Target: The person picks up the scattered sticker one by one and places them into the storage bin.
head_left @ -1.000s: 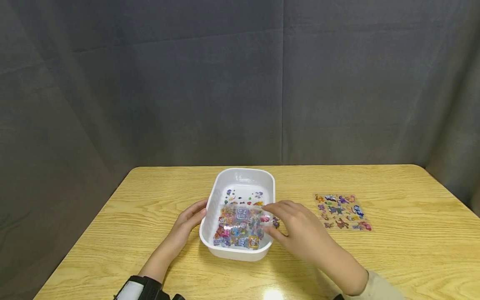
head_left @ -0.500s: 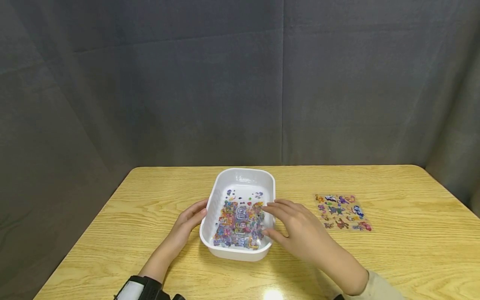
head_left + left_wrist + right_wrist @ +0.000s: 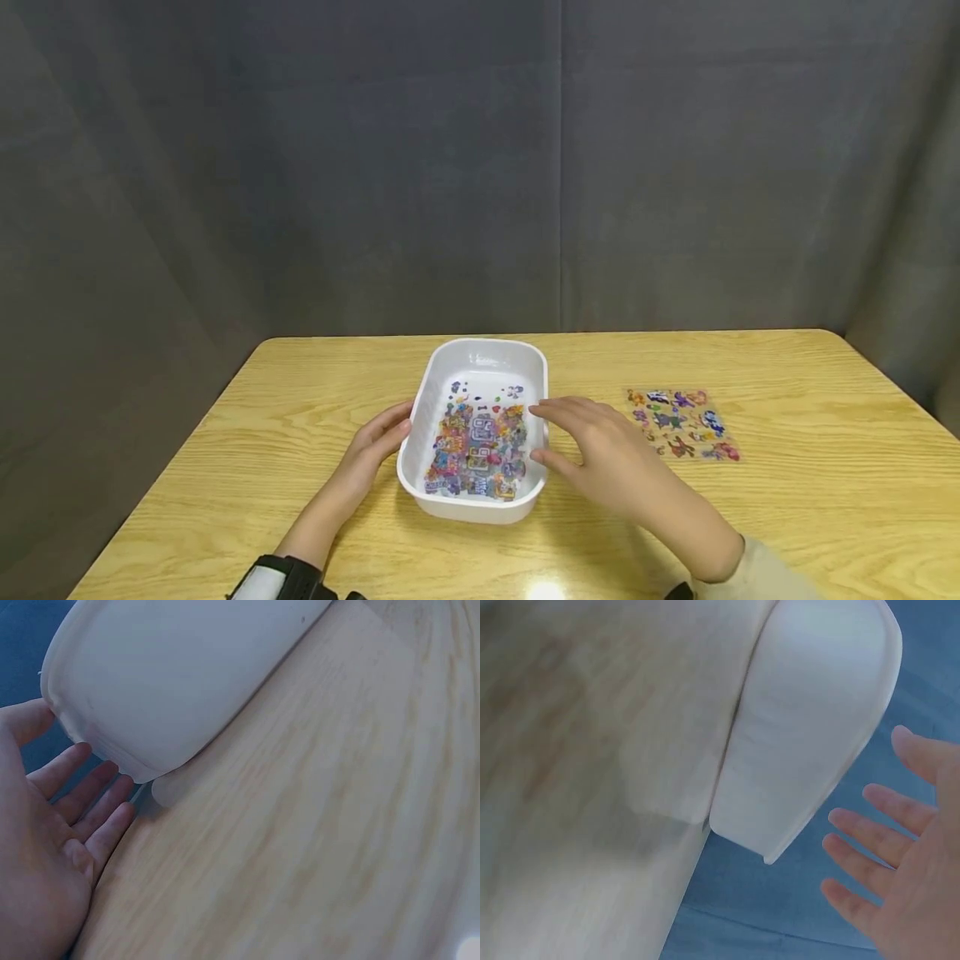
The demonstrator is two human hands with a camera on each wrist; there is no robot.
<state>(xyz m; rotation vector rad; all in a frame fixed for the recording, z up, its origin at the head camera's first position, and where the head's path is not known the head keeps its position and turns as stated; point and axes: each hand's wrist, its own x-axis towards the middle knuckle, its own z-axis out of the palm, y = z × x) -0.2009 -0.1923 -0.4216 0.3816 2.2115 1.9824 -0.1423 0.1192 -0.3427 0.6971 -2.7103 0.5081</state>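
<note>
A white rectangular tray (image 3: pixel 474 511) with rounded corners stands on the table. Inside it, overlapping clear sticker sheets (image 3: pixel 480 454) printed with colourful cartoon figures and lettering cover the near part of its floor. My left hand (image 3: pixel 367 454) rests against the tray's left side; in the left wrist view its fingers (image 3: pixel 105 796) are extended and relaxed along the tray wall. My right hand (image 3: pixel 603 454) hovers at the right rim with thumb and fingers spread, holding nothing. From the right wrist view, a gap separates that hand (image 3: pixel 911 855) from the tray (image 3: pixel 810 720).
Another clear sticker sheet (image 3: pixel 678 422) lies flat on the wooden table (image 3: pixel 810 500), to the right of the tray and beyond my right hand. A dark grey curtain (image 3: pixel 420 183) hangs behind the table's far edge.
A sticker sheet that was raised beside my right fingers has dropped flat onto the others in the tray. The right hand has shifted slightly away from the sheets. My left hand stays put.
</note>
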